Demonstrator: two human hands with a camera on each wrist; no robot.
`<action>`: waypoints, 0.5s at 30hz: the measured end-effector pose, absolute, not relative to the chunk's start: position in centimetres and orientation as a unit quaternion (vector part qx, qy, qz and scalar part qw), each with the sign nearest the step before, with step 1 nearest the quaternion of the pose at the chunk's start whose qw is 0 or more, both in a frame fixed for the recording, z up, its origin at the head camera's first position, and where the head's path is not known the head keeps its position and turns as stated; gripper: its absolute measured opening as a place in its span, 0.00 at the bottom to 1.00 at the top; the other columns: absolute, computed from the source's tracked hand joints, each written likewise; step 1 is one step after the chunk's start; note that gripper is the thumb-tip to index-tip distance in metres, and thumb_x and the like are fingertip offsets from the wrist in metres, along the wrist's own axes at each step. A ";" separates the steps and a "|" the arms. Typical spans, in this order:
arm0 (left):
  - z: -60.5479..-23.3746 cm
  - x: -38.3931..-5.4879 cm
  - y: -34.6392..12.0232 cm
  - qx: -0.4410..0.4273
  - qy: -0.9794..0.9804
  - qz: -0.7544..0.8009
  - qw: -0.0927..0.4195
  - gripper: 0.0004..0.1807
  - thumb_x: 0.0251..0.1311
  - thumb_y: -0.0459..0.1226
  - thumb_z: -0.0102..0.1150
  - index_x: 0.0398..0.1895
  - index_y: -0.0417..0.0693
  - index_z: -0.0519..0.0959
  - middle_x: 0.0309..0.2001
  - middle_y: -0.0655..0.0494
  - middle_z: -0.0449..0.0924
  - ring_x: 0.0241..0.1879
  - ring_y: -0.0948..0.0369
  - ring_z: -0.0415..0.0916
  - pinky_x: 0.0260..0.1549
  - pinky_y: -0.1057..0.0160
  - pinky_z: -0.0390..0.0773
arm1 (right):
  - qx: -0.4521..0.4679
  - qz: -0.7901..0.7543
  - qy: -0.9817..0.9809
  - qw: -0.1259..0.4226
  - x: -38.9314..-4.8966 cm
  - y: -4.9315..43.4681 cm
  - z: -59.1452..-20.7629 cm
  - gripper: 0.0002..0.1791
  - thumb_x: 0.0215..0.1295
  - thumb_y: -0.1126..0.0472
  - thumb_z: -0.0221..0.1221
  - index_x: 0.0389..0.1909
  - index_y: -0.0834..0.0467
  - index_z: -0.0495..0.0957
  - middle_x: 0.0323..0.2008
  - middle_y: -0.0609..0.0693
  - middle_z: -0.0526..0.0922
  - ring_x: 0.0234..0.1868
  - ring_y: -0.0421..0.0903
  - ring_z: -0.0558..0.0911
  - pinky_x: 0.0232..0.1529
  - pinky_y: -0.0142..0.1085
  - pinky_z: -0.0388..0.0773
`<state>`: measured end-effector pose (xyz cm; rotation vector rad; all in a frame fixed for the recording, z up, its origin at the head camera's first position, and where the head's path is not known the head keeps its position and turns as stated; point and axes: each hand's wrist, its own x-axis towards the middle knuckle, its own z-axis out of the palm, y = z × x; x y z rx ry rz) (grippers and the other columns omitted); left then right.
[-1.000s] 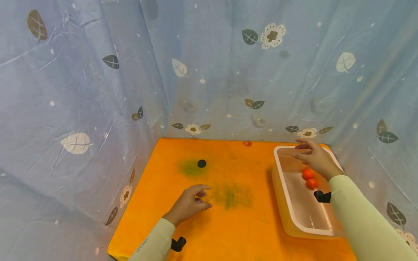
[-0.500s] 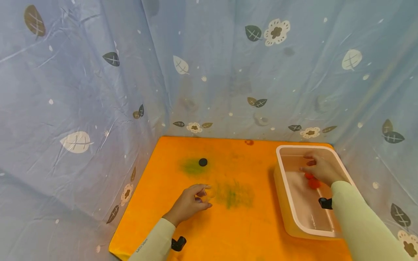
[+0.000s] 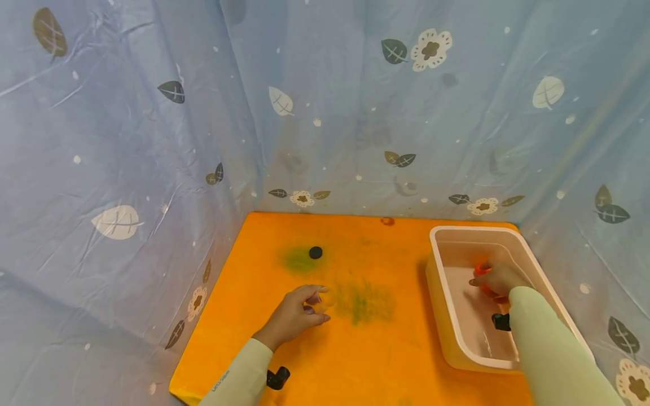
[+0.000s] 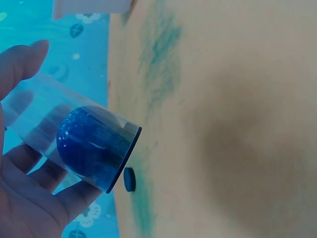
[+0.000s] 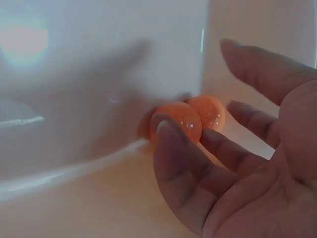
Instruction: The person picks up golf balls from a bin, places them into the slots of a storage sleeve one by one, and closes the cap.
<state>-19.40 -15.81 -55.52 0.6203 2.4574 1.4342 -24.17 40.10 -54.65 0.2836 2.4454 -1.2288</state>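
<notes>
My left hand holds a clear cylinder-shaped cup above the orange table. Inside it, toward the dark-edged end, a rounded shape looks blue in the left wrist view. My right hand is down inside the white plastic bin. Its fingers are spread about two shiny orange balls lying against each other. One fingertip overlaps the nearer ball in the right wrist view, and the farther ball shows behind it. In the head view the hand covers much of both balls.
A small black disc lies on the orange table, left of the bin, beside green smudges. Patterned blue curtain rises behind the table and along its left and right sides. The bin's walls surround my right hand.
My right hand has gone from above the bin's far part down into it, over the orange balls. The left hand keeps its hold on the clear cup and has hardly moved.
</notes>
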 end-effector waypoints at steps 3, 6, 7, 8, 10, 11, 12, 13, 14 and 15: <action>-55.6 -19.4 -15.9 0.215 0.837 0.491 0.113 0.33 0.68 0.41 0.79 0.74 0.66 0.79 0.52 0.61 0.79 0.62 0.47 0.79 0.56 0.53 0.83 | 0.094 -0.428 0.878 0.191 -24.2 40.2 -55.0 0.28 0.72 0.58 0.69 0.60 0.71 0.68 0.29 0.53 0.78 0.28 0.50 0.78 0.32 0.46 0.82; -55.6 -19.4 -15.9 0.216 0.838 0.489 0.110 0.32 0.68 0.40 0.79 0.74 0.66 0.79 0.52 0.61 0.79 0.61 0.48 0.79 0.56 0.54 0.83 | 0.091 -0.434 0.876 0.191 -24.3 40.3 -55.4 0.27 0.71 0.61 0.68 0.60 0.73 0.68 0.30 0.52 0.78 0.28 0.50 0.77 0.30 0.46 0.81; -55.6 -19.4 -15.9 0.216 0.839 0.488 0.109 0.32 0.67 0.40 0.79 0.73 0.66 0.80 0.52 0.63 0.79 0.61 0.50 0.79 0.56 0.55 0.83 | 0.088 -0.434 0.876 0.192 -24.4 40.3 -55.6 0.26 0.71 0.62 0.67 0.59 0.74 0.68 0.29 0.52 0.77 0.27 0.50 0.77 0.29 0.45 0.80; -55.6 -19.4 -15.9 0.217 0.838 0.489 0.109 0.30 0.67 0.40 0.79 0.71 0.64 0.81 0.55 0.64 0.80 0.62 0.51 0.79 0.56 0.55 0.83 | 0.089 -0.435 0.875 0.193 -24.4 40.2 -55.7 0.25 0.71 0.63 0.67 0.58 0.74 0.68 0.28 0.52 0.77 0.26 0.50 0.76 0.28 0.45 0.79; -55.5 -19.4 -16.0 0.217 0.838 0.489 0.108 0.29 0.67 0.40 0.79 0.70 0.64 0.82 0.57 0.66 0.80 0.62 0.53 0.78 0.56 0.55 0.83 | 0.094 -0.442 0.868 0.204 -24.4 40.2 -55.9 0.22 0.71 0.66 0.65 0.57 0.73 0.68 0.27 0.51 0.75 0.24 0.49 0.75 0.26 0.43 0.78; -55.4 -19.4 -16.0 0.218 0.837 0.490 0.107 0.29 0.67 0.40 0.79 0.70 0.64 0.82 0.58 0.67 0.80 0.62 0.54 0.78 0.56 0.55 0.83 | 0.084 -0.435 0.872 0.207 -24.3 40.1 -56.0 0.20 0.72 0.66 0.64 0.54 0.74 0.68 0.25 0.51 0.74 0.22 0.49 0.75 0.25 0.42 0.77; -55.4 -19.4 -16.0 0.218 0.837 0.490 0.107 0.29 0.67 0.40 0.79 0.70 0.64 0.82 0.58 0.67 0.80 0.61 0.55 0.78 0.56 0.55 0.83 | 0.081 -0.431 0.873 0.211 -24.3 40.1 -56.1 0.18 0.71 0.67 0.63 0.53 0.74 0.69 0.24 0.51 0.74 0.21 0.48 0.74 0.25 0.40 0.76; -55.4 -19.5 -16.0 0.217 0.838 0.490 0.107 0.29 0.67 0.40 0.79 0.70 0.64 0.82 0.58 0.68 0.80 0.61 0.54 0.78 0.56 0.55 0.83 | 0.077 -0.429 0.874 0.217 -24.2 40.1 -56.2 0.16 0.70 0.69 0.62 0.51 0.73 0.70 0.24 0.52 0.73 0.19 0.48 0.74 0.24 0.39 0.74; -55.4 -19.5 -16.0 0.218 0.837 0.490 0.106 0.30 0.67 0.39 0.79 0.70 0.64 0.82 0.58 0.67 0.80 0.61 0.54 0.78 0.56 0.55 0.83 | 0.074 -0.426 0.874 0.222 -24.1 40.0 -56.3 0.14 0.70 0.70 0.61 0.50 0.72 0.70 0.25 0.52 0.73 0.19 0.48 0.73 0.23 0.38 0.73; -55.4 -19.5 -16.0 0.217 0.838 0.489 0.106 0.33 0.67 0.39 0.79 0.74 0.65 0.79 0.56 0.64 0.80 0.60 0.53 0.79 0.56 0.55 0.83 | 0.066 -0.415 0.879 0.224 -24.0 40.0 -56.4 0.12 0.70 0.70 0.60 0.48 0.71 0.70 0.26 0.52 0.73 0.20 0.47 0.73 0.24 0.37 0.72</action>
